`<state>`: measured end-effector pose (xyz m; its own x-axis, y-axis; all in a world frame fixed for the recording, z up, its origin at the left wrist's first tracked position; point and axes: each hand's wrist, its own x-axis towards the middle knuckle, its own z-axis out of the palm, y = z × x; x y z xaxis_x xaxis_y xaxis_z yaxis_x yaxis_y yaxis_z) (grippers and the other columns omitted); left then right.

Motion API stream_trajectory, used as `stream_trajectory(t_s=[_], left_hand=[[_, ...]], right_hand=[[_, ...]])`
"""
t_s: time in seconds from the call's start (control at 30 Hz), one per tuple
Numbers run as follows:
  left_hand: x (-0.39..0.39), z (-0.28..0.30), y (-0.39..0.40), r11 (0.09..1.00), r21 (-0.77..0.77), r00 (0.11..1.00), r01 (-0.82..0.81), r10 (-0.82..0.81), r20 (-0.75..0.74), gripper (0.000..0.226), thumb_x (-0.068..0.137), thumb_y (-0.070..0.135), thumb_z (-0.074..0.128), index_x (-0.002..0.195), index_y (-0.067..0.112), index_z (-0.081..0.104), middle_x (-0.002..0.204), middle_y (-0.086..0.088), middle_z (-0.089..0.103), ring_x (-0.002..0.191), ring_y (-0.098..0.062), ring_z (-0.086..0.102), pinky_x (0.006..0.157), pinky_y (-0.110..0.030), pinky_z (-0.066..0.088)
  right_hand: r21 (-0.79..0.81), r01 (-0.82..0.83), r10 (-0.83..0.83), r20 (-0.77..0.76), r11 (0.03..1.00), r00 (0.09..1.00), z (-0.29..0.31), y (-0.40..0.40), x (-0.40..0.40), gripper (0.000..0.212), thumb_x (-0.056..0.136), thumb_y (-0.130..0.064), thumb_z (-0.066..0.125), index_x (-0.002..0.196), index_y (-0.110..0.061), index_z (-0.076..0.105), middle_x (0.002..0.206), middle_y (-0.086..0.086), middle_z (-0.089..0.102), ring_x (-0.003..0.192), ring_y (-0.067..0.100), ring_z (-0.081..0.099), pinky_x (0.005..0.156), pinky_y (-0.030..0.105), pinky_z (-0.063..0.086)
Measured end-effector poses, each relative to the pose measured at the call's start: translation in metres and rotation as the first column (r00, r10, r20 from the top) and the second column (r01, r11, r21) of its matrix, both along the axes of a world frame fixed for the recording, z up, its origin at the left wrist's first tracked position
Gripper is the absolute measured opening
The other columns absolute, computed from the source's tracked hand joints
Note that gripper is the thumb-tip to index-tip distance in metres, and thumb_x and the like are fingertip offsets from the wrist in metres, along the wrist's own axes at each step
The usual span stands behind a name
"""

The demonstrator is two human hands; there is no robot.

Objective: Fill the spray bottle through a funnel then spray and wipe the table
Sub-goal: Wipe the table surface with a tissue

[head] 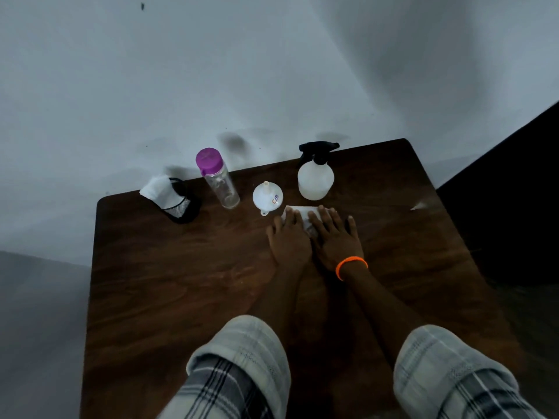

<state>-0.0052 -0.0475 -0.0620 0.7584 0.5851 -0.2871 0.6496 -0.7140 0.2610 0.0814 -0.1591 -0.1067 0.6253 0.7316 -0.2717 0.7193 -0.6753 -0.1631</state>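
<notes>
Pressing cloth (pixel 302 214) flat, hands (pixel 290 237) side-by-side.

Glossy wooden table (pixel 181 297); plastic funnel (pixel 267 195)

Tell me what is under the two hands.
A white cloth lies flat on the table under the left hand and right hand. Its far edge shows; the rest is covered.
</notes>
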Motion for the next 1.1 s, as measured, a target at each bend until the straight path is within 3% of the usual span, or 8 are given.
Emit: stream_trajectory(t_s=[0.17,0.33,0.53,0.63,0.77,0.97,1.03,1.1], left_hand=[[0.009,0.005,-0.015,0.987,0.022,0.986,0.161,-0.159,-0.057,0.061,0.1,0.037,0.045,0.157,0.021,0.027,0.167,-0.003,0.019,0.14,-0.034,0.032,0.114,-0.048,0.025],[-0.003,0.013,-0.047,0.957,-0.031,0.951,0.289,-0.291,-0.105,0.063,0.104,0.036,0.037,0.161,0.023,0.014,0.17,-0.001,0.005,0.152,-0.033,0.012,0.122,-0.049,0.012],[-0.05,0.018,-0.091,0.904,0.006,0.884,0.427,-0.415,-0.216,0.066,0.106,0.038,0.03,0.161,0.015,0.001,0.169,-0.007,-0.003,0.154,-0.034,-0.015,0.124,-0.049,-0.008],[-0.078,0.006,-0.113,0.909,-0.009,0.888,0.417,-0.409,-0.212,0.065,0.105,0.036,0.03,0.161,0.015,0.006,0.169,-0.006,0.002,0.154,-0.034,-0.015,0.125,-0.051,-0.008],[-0.114,-0.001,-0.148,0.951,-0.031,0.935,0.308,-0.309,-0.172,0.063,0.098,0.036,0.031,0.158,0.019,0.027,0.166,-0.006,0.024,0.156,-0.032,-0.001,0.126,-0.051,0.008],[-0.157,0.013,-0.215,0.942,-0.03,0.936,0.336,-0.337,-0.101,0.072,0.089,0.035,0.013,0.155,0.016,0.036,0.164,-0.006,0.029,0.155,-0.029,0.001,0.125,-0.051,0.011],[-0.168,0.012,-0.238,0.908,-0.067,0.898,0.413,-0.419,-0.135,0.065,0.097,0.034,0.023,0.158,0.012,0.027,0.166,-0.009,0.021,0.156,-0.031,-0.002,0.126,-0.052,0.006],[-0.172,0.012,-0.257,0.898,-0.081,0.881,0.433,-0.441,-0.171,0.062,0.098,0.033,0.035,0.155,0.008,0.034,0.163,-0.013,0.03,0.155,-0.033,0.006,0.125,-0.054,0.011]], right_hand=[[-0.008,0.096,-0.097,-0.012,0.995,0.995,0.004,-0.029,0.003,0.069,0.094,-0.06,0.001,0.158,-0.038,-0.006,0.169,-0.007,-0.007,0.156,0.02,-0.002,0.123,0.054,-0.001],[-0.006,0.192,-0.192,-0.03,0.981,0.981,0.006,-0.072,-0.017,0.063,0.101,-0.06,0.015,0.159,-0.039,0.001,0.169,-0.008,-0.002,0.156,0.017,0.0,0.124,0.053,0.001],[-0.034,0.164,-0.166,-0.055,0.986,0.985,0.016,-0.121,-0.059,0.067,0.096,-0.063,0.004,0.159,-0.04,0.001,0.169,-0.009,-0.003,0.156,0.017,-0.001,0.124,0.051,0.002],[-0.057,0.125,-0.129,-0.06,0.99,0.99,0.016,-0.145,-0.081,0.067,0.096,-0.063,0.007,0.159,-0.04,0.002,0.169,-0.009,-0.004,0.156,0.017,-0.001,0.123,0.05,0.0],[-0.029,0.07,-0.071,-0.039,0.997,0.997,0.01,-0.181,-0.111,0.065,0.099,-0.061,0.021,0.159,-0.037,0.011,0.169,-0.006,0.007,0.156,0.02,0.01,0.12,0.049,0.002],[-0.008,0.002,-0.002,-0.026,1.0,1.0,0.012,-0.251,-0.145,0.063,0.101,-0.057,0.028,0.159,-0.037,0.013,0.168,-0.006,0.013,0.155,0.02,0.016,0.121,0.05,0.012],[-0.024,-0.004,0.003,-0.035,1.0,0.999,0.012,-0.279,-0.152,0.063,0.101,-0.056,0.029,0.159,-0.038,0.012,0.168,-0.007,0.012,0.155,0.018,0.014,0.121,0.05,0.014],[-0.056,-0.012,0.011,-0.033,0.998,0.999,0.015,-0.302,-0.152,0.062,0.101,-0.056,0.029,0.159,-0.039,0.012,0.168,-0.009,0.012,0.155,0.017,0.014,0.121,0.051,0.017]])
